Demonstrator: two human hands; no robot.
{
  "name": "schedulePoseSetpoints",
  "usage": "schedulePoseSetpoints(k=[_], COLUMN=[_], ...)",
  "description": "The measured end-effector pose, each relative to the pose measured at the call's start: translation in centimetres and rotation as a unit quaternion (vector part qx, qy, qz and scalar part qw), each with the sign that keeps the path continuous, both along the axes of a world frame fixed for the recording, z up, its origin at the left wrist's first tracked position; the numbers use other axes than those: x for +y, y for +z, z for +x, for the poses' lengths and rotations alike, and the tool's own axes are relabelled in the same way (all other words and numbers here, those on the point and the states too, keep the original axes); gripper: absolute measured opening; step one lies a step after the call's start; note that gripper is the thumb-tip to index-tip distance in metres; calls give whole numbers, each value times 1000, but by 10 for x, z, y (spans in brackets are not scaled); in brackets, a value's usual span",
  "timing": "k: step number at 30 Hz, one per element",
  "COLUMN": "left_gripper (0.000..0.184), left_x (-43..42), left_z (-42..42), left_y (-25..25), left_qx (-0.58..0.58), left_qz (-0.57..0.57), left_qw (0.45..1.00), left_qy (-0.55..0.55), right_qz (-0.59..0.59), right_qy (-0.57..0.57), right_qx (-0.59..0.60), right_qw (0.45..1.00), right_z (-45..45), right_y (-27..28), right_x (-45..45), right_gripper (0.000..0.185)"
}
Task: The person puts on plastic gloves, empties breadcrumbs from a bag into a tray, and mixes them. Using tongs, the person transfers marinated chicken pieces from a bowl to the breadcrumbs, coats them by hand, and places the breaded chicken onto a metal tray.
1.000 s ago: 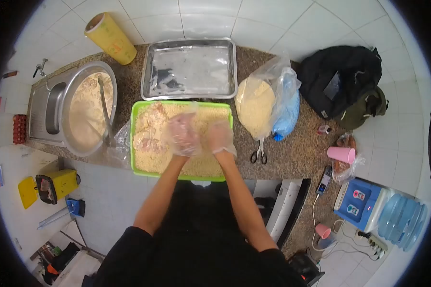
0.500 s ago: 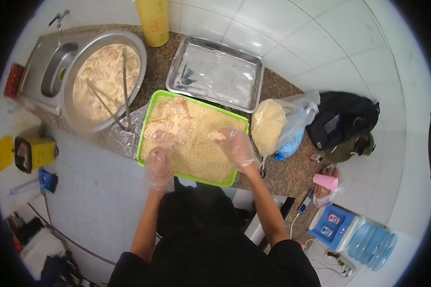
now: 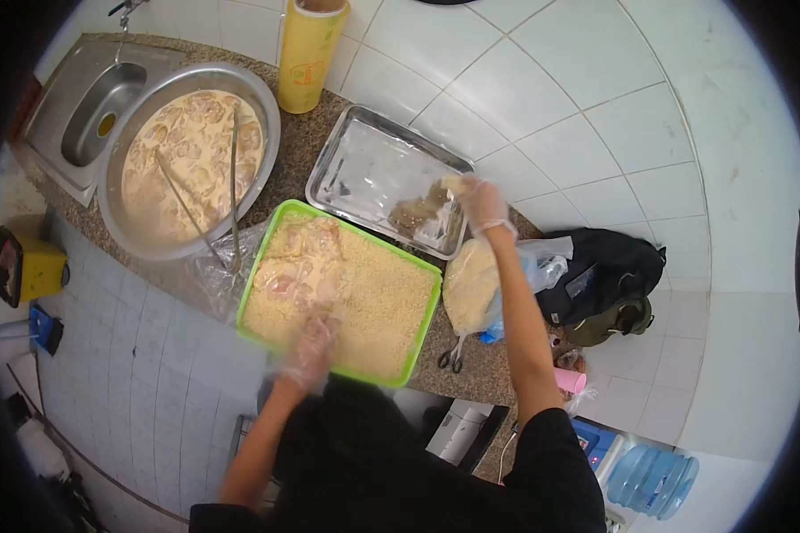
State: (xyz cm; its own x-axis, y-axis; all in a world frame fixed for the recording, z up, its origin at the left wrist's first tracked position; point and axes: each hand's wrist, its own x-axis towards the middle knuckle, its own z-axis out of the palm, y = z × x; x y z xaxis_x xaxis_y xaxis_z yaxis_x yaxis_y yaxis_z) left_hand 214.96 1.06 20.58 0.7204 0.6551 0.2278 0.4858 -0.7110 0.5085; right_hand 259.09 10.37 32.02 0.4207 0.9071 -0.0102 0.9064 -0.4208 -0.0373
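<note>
A small crumb-coated piece [image 3: 453, 184] sits at the fingertips of the right hand [image 3: 486, 209], right of the upper centre of the frame, above the right end of a shallow metal tray [image 3: 356, 142]. That hand, in a clear plastic glove, is closed in a pinch on the piece. The left hand [image 3: 311, 353], also gloved, is well apart from it, below the centre of the frame, at the lower left part of a green tray [image 3: 424, 327]; it is blurred, and I cannot tell how far its fingers are open or whether they grip anything. Crumbs [image 3: 384, 289] fill the green tray, with batter-wet pieces [image 3: 298, 275] lying on its left half. Just right of it are a clear bag of crumbs [image 3: 471, 284] and scissors [image 3: 452, 355]. At upper left, a large bowl [image 3: 273, 133] holds more pieces in batter, with tongs [image 3: 235, 178] resting in it, near a yellow roll [image 3: 309, 67].
</note>
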Motion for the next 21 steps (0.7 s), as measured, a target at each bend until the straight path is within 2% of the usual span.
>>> schedulePoseSetpoints(k=[1,3,4,5,7,8,10,12,13,15,17,20,21], left_gripper=[28,27,27,25,22,20,17,15,15,15,16,19,21], left_x=[-3,-6,-6,-5,-9,-15,-34,-36,-34,-16,-4,12,13], left_z=[5,15,21,24,30,34,40,49,47,49,35,10,4], left_y=[0,20,31,39,49,40,8,6,10,22,43,46,47], left_qx=[21,164,234,236,239,218,183,168,156,117,139,123,112], left_qz=[17,-82,-131,-193,-320,-307,-286,-314,-306,-273,-247,-222,-221], left_qw=[999,981,960,949,915,925,940,935,939,953,956,963,964], left_qy=[-18,-63,-81,-74,-57,-55,-40,2,24,64,74,90,99], right_qz=[5,18,83,146,83,43,-4,-1,40,103,130,123,145], right_qy=[5,15,28,44,-19,-43,-60,-70,-73,-95,-142,-174,-151], right_qx=[14,46,70,95,185,237,185,219,270,395,539,352,300], right_qw=[1000,999,994,984,979,970,981,973,959,908,820,911,931], right_z=[3,-9,-36,-72,-131,-154,-191,-228,-238,-245,-250,-235,-237], right_y=[-23,-60,-57,-47,-32,-33,-78,-104,-113,-112,-88,-56,-71], right_x=[-9,-39,-57,-79,-126,-151,-186,-210,-202,-170,-152,-126,-117], right_gripper=[27,24,24,23,31,37,45,52,54,58,61,70,67])
